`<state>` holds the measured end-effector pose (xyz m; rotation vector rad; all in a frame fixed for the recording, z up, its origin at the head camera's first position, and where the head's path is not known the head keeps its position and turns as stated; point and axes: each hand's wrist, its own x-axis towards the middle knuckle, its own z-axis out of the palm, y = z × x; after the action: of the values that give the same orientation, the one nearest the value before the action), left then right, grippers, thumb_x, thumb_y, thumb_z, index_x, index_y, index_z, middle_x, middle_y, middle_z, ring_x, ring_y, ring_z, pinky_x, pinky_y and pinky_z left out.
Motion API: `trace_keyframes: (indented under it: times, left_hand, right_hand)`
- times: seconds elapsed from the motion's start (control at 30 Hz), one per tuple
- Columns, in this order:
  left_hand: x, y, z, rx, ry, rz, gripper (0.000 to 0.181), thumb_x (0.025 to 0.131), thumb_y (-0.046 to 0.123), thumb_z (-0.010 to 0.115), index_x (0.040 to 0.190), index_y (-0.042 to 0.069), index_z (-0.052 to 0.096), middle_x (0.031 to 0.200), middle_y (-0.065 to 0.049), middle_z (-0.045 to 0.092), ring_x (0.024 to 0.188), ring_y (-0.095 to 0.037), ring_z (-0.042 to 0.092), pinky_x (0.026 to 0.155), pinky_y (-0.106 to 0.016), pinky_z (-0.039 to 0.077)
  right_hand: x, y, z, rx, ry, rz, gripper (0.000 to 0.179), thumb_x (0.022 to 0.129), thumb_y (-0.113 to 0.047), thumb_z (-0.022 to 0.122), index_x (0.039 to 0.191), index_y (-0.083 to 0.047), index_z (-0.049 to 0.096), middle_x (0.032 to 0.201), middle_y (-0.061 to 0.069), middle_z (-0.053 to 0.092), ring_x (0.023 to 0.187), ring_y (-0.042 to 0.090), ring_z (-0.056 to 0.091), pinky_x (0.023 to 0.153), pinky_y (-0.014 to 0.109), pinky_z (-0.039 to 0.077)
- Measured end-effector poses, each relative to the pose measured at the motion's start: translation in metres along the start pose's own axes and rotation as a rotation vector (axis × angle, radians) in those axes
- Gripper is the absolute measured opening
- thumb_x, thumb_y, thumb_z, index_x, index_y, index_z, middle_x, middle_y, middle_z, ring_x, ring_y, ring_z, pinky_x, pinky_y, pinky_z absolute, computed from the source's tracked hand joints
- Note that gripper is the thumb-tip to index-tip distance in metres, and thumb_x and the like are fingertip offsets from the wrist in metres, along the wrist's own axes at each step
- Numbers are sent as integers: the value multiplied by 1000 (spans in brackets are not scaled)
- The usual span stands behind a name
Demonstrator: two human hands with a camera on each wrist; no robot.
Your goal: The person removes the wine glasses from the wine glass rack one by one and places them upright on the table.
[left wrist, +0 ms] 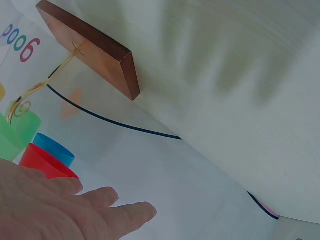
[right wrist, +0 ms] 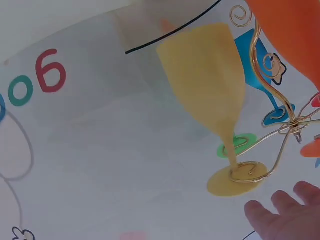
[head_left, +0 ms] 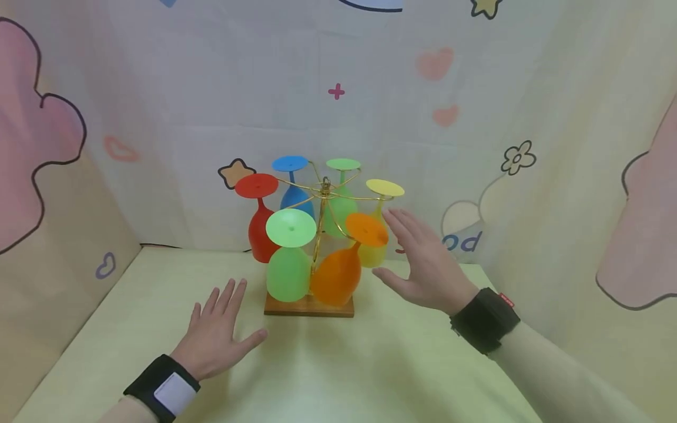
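Note:
A gold wire glass rack (head_left: 320, 226) on a wooden base (head_left: 290, 309) holds several coloured goblets upside down by their feet. An orange goblet (head_left: 338, 275) hangs tilted at the front right, beside a light green goblet (head_left: 288, 273). My right hand (head_left: 431, 264) is held out to the right of the rack with straight fingers, nearest the yellow goblet (right wrist: 207, 80). Low at the front left, my left hand (head_left: 217, 335) is spread and holds nothing. The red goblet (head_left: 260, 232) hangs on the left, with the blue goblet (head_left: 297, 197) and another green goblet (head_left: 341, 208) at the back.
A pale table top (head_left: 312, 376) lies under the rack and hands. Behind it hangs a light cloth backdrop (head_left: 211, 82) printed with hearts, stars and flowers, and similar cloth borders both sides. Black bands (head_left: 485, 320) circle both wrists.

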<state>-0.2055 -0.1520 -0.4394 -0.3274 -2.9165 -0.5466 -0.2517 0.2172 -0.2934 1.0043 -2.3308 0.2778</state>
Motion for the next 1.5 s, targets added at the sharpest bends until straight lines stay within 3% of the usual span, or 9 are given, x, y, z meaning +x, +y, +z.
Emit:
trace_keyframes:
  times: [0.13,0.27,0.47,0.6,0.87,1.0,1.27,1.5]
  left_hand:
    - [-1,-3,2,5,3,1,105,80,78,42,154,11,12,156,-22,19,135,-50,16,102,-78,16]
    - [-2,-5,3,9,8,6,106,79,82,38,154,11,13,156,-21,20,135,-49,17,102,-79,17]
    - [-3,-4,0,8,-5,3,108,78,83,35,154,11,12,156,-22,20,135,-50,17,102,-79,17]
    - [-2,-3,0,-17,-24,-6,111,76,84,36,154,10,11,157,-21,19,135,-48,18,103,-77,20]
    - [1,3,-2,-241,-18,-3,111,76,80,46,154,12,6,157,-16,19,138,-35,22,107,-65,30]
    - [3,8,-2,-301,-21,-4,110,76,79,48,155,15,5,158,-14,18,138,-33,23,107,-64,32]
    - [3,9,0,-312,-14,17,109,77,78,48,155,15,6,157,-14,19,138,-32,22,107,-64,32]
    - [1,8,1,-318,-7,26,108,77,76,50,154,14,7,157,-13,20,138,-32,22,108,-63,31]
  right_hand:
    - [15,-6,-1,-4,-27,-115,88,79,-37,70,151,-8,27,151,15,37,139,28,23,109,57,34]
    - [24,-11,1,-4,-62,-169,83,80,-27,68,150,-8,27,152,14,35,140,27,21,112,57,29]
    - [29,-13,3,-14,-134,-170,80,82,-12,59,153,-11,22,155,8,32,141,21,18,115,54,26]
    - [28,-13,4,-11,-141,-162,75,83,-2,53,152,-10,25,153,8,35,140,20,21,115,51,28]
    - [28,-16,4,24,-133,-143,66,90,2,52,150,-11,30,150,8,40,139,17,26,109,49,38]
    - [26,-16,4,31,-141,-143,68,89,7,54,150,-11,30,151,8,40,139,17,26,108,49,39]
    - [27,-20,2,25,-165,-136,73,84,18,47,150,-10,30,151,8,39,139,16,24,110,47,37]
    - [38,-25,-2,37,-164,-191,69,85,20,47,147,-7,36,148,10,43,138,19,28,111,48,36]
